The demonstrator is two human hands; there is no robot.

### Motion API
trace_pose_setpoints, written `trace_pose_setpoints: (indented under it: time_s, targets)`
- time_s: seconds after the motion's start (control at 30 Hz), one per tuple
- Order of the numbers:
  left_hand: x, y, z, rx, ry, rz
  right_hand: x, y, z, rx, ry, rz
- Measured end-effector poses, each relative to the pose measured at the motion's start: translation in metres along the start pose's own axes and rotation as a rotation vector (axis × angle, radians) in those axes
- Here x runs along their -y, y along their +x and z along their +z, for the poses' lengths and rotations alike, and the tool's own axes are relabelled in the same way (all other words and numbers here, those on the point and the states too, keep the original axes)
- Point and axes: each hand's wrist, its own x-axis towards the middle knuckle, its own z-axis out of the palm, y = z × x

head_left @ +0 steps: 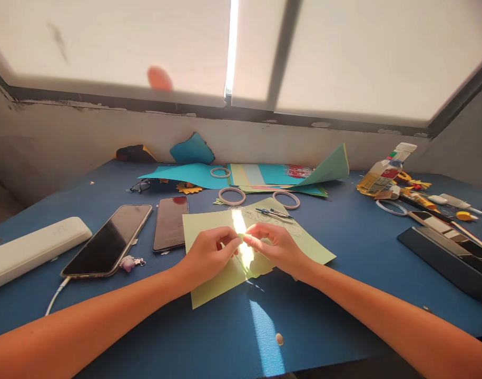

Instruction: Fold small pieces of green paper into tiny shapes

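Over a light green paper sheet (209, 284) on the blue table, my left hand (215, 252) and my right hand (278, 247) meet fingertip to fingertip. Both pinch a small pale green piece (241, 238), which sits in a strip of bright sunlight; its shape is washed out. Just beyond my right hand, pens (274, 213) and a clear ruler (292, 227) lie on the green sheet. Two tape rolls, one on the left (232, 196) and one on the right (286, 199), rest behind the sheet.
Two phones (108, 242) (170, 223) and a white power bank (35, 252) lie left. Coloured papers (193, 175) spread along the back. On the right are a bottle (385, 171), a dark case (442, 258) and small tools. The table's front edge is near my arms.
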Motion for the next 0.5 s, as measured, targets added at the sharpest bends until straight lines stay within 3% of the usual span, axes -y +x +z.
trace_pose_setpoints:
  time_s: [0.5]
  targets:
    - [-0.0035,-0.0004,-0.0012,0.119,-0.129,-0.131,-0.0033,0.0002,0.0024,0.021,0.172,0.066]
